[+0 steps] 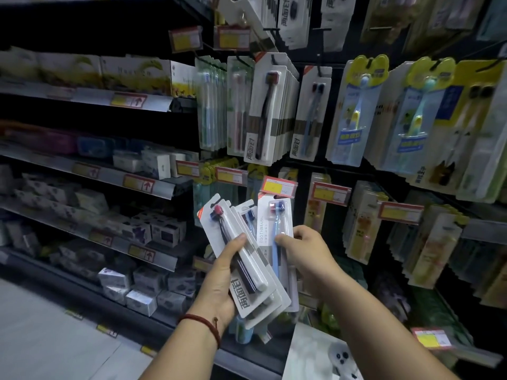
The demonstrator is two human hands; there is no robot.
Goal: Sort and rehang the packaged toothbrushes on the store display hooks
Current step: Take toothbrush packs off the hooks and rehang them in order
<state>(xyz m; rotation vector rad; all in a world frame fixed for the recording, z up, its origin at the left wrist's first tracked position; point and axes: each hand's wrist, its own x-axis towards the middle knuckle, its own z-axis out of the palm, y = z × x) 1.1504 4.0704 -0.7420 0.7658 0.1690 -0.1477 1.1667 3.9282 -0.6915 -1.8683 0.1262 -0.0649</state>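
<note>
Together, left hand (219,272) gripping fanned glossy blister packs (242,297), right hand (306,252) pinching flat rectangular blue-brush pack (270,226)

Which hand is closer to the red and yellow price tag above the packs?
Right. The right hand is below the price tag; the left hand, gripping the packs, is lower and further left.

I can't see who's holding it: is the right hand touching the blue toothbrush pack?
Touching. Head view shows the right hand pinching the blue toothbrush pack, thumb on its front.
</note>
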